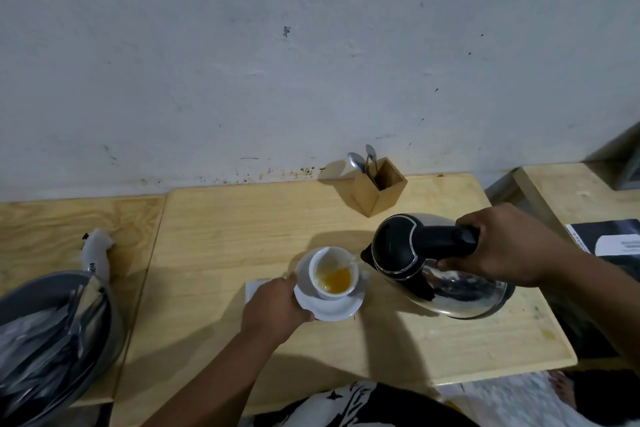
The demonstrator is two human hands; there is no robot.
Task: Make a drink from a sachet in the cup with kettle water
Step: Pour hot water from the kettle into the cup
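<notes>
Right hand (498, 246) fingers wrapped on tilted kettle (436, 267) handle, left hand (273, 308) fingers pinching saucer (329, 305) rim, cup (332, 274) mid-table

Bin (52, 291) cropped at left edge

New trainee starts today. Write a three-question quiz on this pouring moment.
1. True or false: the kettle is tilted, spout toward the cup.
2. Which hand holds the saucer? A) left B) right
3. Fill in: the spoons stand in a wooden ____ by the wall.

Key: 1 true. 2 A: the left hand grips its rim; the right hand holds the kettle handle. 3 holder.
</notes>
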